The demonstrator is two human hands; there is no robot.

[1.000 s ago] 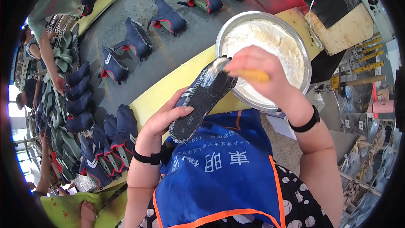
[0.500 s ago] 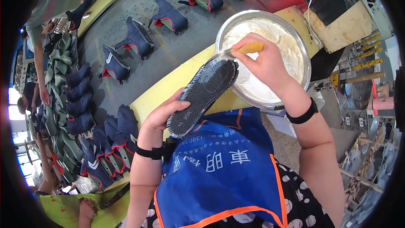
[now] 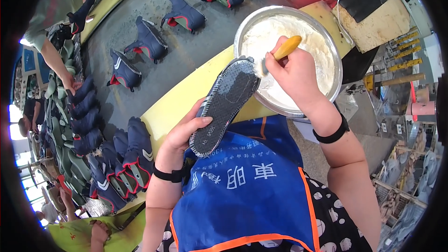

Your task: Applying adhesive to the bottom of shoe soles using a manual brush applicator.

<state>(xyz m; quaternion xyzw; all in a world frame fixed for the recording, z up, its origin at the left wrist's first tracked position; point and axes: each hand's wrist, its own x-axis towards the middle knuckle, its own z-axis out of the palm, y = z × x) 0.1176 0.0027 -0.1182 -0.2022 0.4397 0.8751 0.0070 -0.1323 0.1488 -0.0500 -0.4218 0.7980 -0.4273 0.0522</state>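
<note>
Left hand (image 3: 186, 133) grips a dark blue shoe upper (image 3: 225, 102) by its heel end, sole side turned up and toe tilted toward the metal bowl (image 3: 242, 30), so the bottom lies open to the brush. Right hand (image 3: 294, 77) is closed around a yellow-handled brush (image 3: 279, 53), its bristles at the toe edge. That bowl holds thick white paste. More uppers (image 3: 149, 42) lie on the grey conveyor (image 3: 196, 51) beyond.
</note>
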